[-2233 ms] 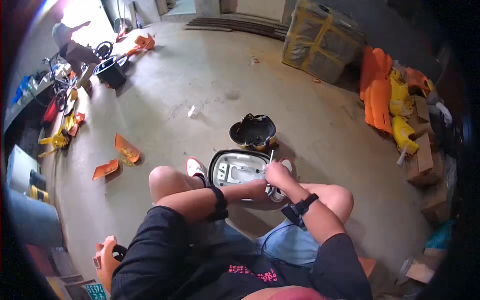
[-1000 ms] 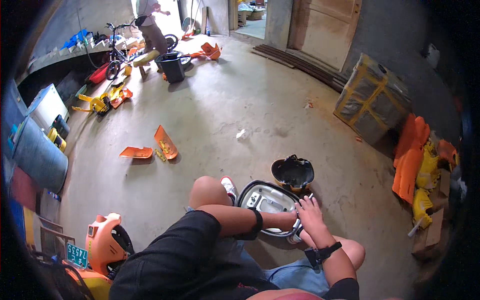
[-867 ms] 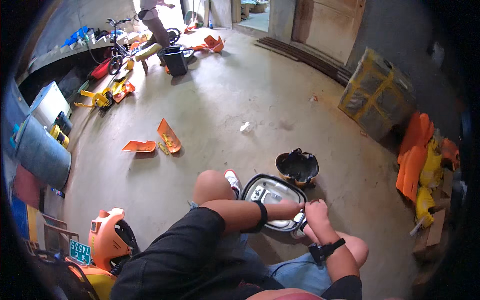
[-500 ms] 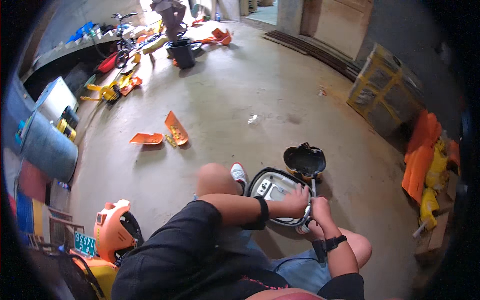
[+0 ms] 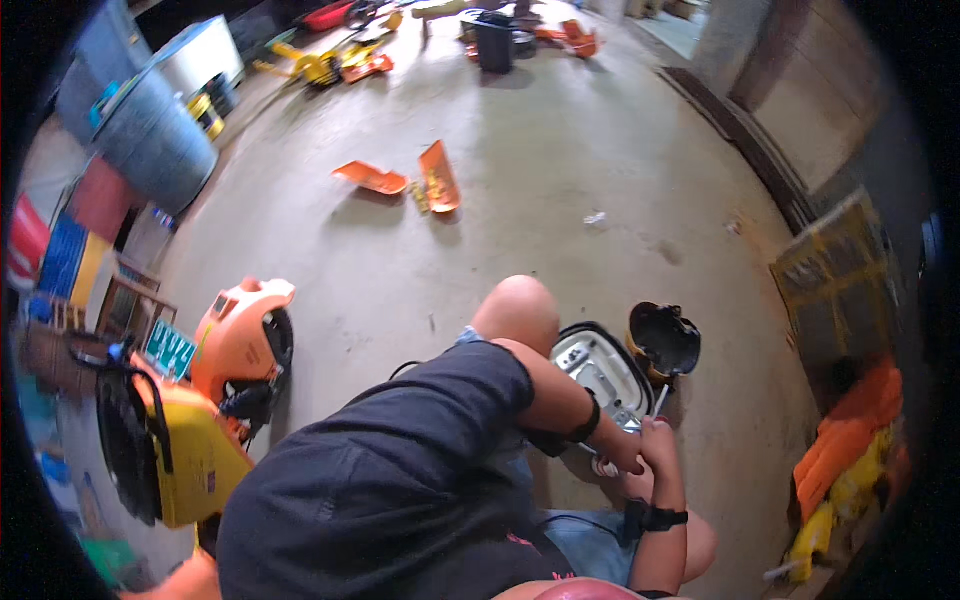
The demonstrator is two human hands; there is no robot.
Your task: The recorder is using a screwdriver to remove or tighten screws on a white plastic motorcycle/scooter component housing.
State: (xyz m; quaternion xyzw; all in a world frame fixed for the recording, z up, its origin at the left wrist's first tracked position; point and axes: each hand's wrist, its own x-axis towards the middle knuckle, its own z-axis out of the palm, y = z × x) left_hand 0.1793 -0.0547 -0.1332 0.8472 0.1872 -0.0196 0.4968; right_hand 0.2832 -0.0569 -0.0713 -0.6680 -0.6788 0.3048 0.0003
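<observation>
My right hand (image 5: 658,448) is closed around a thin pale rod (image 5: 661,401), which sticks up out of the fist; its lower end is hidden. Against it rests my left hand (image 5: 622,449), fingers drawn together beside the right fist; whatever they may hold is hidden. Just beyond both hands, on the floor between my legs, lies a shallow white shell (image 5: 598,365) with a dark rim and moulded recesses. To its right stands a black bowl-shaped part (image 5: 668,338) with some yellow on its outside.
Orange and yellow scooter body parts (image 5: 240,345) stand at my left. Two curved orange panels (image 5: 440,180) lie ahead on the floor. Further off are a blue barrel (image 5: 160,150) and a black bin (image 5: 494,45). Orange panels (image 5: 850,425) and a taped package (image 5: 838,275) line the right side.
My view has swung down and to the left. The left hand has come off the white shell, where its fingers were spread, and now meets the right hand. The right still grips the rod.
</observation>
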